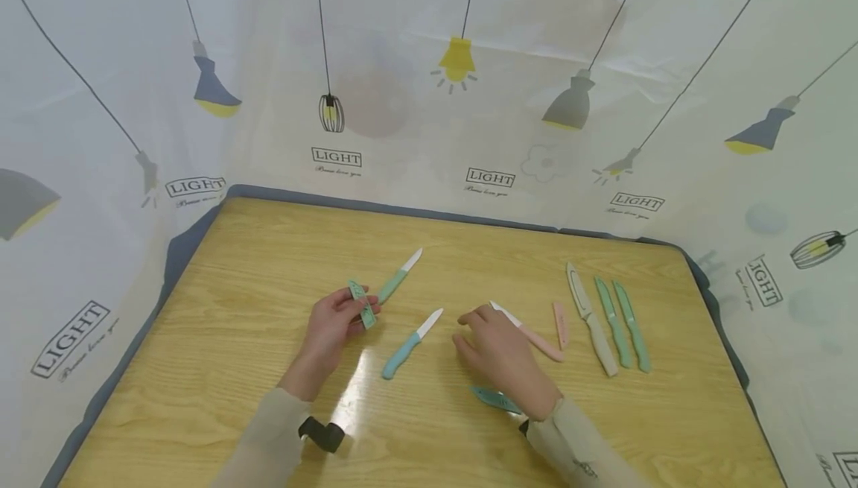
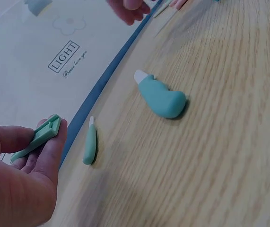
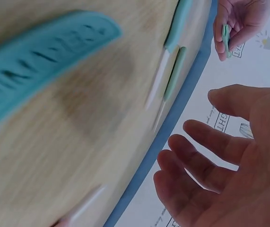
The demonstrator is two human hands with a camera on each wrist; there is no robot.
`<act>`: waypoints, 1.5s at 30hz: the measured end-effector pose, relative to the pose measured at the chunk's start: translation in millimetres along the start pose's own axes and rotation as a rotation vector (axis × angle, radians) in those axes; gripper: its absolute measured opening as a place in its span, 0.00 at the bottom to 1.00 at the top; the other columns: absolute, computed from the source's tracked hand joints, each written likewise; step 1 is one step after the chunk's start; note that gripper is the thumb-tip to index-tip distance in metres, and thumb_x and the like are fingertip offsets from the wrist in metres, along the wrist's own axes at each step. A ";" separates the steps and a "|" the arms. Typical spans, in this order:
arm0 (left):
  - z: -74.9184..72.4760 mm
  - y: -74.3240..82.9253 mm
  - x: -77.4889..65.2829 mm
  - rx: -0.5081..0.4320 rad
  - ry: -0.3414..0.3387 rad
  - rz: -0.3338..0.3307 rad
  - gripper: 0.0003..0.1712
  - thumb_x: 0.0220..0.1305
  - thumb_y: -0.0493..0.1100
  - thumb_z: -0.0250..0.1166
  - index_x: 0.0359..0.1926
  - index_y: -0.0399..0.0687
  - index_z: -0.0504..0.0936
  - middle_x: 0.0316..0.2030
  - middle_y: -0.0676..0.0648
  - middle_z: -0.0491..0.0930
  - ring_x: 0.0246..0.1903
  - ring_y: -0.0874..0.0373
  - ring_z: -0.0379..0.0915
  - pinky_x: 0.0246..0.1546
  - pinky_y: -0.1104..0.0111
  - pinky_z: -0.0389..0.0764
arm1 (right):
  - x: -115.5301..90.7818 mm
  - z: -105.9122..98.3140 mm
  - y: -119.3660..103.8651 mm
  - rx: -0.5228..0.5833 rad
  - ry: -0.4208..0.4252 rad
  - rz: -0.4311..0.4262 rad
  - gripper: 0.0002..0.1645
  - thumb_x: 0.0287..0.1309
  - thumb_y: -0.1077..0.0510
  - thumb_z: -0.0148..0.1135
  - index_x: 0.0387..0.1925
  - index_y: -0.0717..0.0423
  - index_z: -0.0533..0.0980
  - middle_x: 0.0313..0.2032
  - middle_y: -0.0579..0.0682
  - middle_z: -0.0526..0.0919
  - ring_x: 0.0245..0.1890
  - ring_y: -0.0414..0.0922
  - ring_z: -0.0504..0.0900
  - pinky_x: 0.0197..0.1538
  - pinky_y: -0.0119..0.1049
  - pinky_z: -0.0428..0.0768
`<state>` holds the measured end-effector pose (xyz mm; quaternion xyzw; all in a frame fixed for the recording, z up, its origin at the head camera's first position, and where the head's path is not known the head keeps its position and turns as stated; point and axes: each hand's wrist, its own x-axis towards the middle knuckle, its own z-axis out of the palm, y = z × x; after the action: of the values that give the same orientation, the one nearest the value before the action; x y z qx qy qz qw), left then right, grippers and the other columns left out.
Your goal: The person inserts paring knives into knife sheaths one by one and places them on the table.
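My left fingers (image 2: 52, 153) are pinching the green sheath (image 1: 362, 304), thumb on one side, fingertips on the other, gap only as wide as the sheath. It's off the bench (image 1: 268, 249), tilted, one end sticking out past my thumb.

My right fingers (image 3: 196, 161) are released: spread, slightly bent, thumb well apart, nothing in them. They're above the bench, palm toward the left-hand side.

Green-handled knife (image 1: 392, 284) lies just beyond my left fingertips, apart from them, white blade bare, tip pointing away and to the right. Blue-handled knife (image 1: 400, 356) is between my hands, blade also bare, touched by neither.

Pink-handled knife (image 1: 543, 345) is just beside my right hand, bare blade running partly behind the fingers in the head view; no grip on it. Pink sheath (image 1: 561, 324) is next to that handle. Teal sheath (image 1: 494, 398) lies by my right wrist, partly covered by the forearm.

Farther right, in a row: beige knife (image 1: 591, 320), then two green knives (image 1: 614, 324).
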<state>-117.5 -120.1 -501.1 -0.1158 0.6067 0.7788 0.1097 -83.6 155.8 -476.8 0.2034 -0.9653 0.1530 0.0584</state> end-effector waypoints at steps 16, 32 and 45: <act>-25.9 0.4 -8.1 0.011 0.050 0.018 0.24 0.71 0.36 0.54 0.63 0.26 0.66 0.56 0.28 0.73 0.47 0.51 0.80 0.47 0.65 0.82 | 82.5 31.0 -18.0 0.070 -0.137 0.082 0.23 0.66 0.47 0.55 0.52 0.61 0.78 0.40 0.53 0.81 0.29 0.41 0.75 0.32 0.33 0.79; -29.7 -4.0 -11.5 -0.037 0.064 0.018 0.25 0.71 0.36 0.55 0.64 0.26 0.66 0.56 0.27 0.72 0.47 0.49 0.80 0.47 0.65 0.81 | 124.6 55.0 -42.2 0.074 -0.226 0.227 0.25 0.68 0.45 0.50 0.23 0.56 0.76 0.24 0.50 0.74 0.26 0.45 0.72 0.27 0.36 0.73; -27.6 -4.2 -13.1 -0.037 0.045 0.027 0.25 0.71 0.36 0.54 0.64 0.26 0.65 0.56 0.26 0.71 0.48 0.49 0.79 0.48 0.64 0.81 | 137.9 63.1 -51.4 0.016 -0.242 0.282 0.36 0.65 0.35 0.50 0.07 0.50 0.64 0.11 0.44 0.64 0.14 0.41 0.65 0.16 0.32 0.64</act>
<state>-102.5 -146.2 -507.5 -0.1269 0.5961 0.7884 0.0835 -191.3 39.2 -498.4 0.0834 -0.9830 0.1418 -0.0818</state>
